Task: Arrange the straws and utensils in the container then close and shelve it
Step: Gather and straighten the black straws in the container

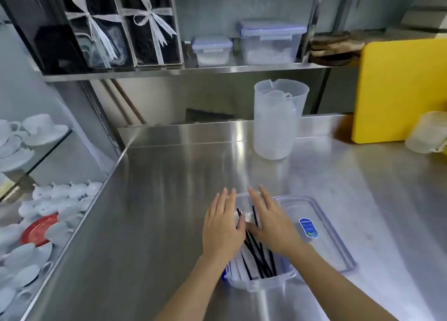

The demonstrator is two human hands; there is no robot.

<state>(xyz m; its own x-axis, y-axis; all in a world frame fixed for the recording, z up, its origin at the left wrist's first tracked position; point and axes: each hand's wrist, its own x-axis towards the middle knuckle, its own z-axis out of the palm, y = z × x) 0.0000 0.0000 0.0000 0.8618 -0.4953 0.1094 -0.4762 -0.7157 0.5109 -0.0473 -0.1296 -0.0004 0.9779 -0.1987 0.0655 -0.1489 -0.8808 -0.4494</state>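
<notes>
Both hands are seen laid flat over an open clear plastic container (260,283) near the front of the steel surface (157,199). Left hand (222,226): fingers extended and close together, palm down, resting over the left half of the container; the thumb side touches the contents. Right hand (272,221): fingers extended and slightly spread, palm down, over the right half, with the thumb touching the black straws (257,255). Neither hand is closed around anything; both are spread open and pressed on or just above the contents.

Container noted as rectangular, transparent, with a bluish rim and a blue latch visible at its near left corner. Its long axis runs away from the camera. Inside, several black straws lie lengthwise, slightly fanned, beside white paper-wrapped items (238,266) along the left side; whether these are utensils cannot be told. A crinkled clear wrapper is seen between the two hands.

Lid (324,231) observed lying flat on the surface, just beside the container on its right, touching or nearly touching it; it is clear with a blue-tinted rim and carries a blue oval label.

Further back on the surface a translucent measuring jug (278,119) stands upright. On the shelf (183,70) above, two similar lidded containers (271,41) are seen side by side.
</notes>
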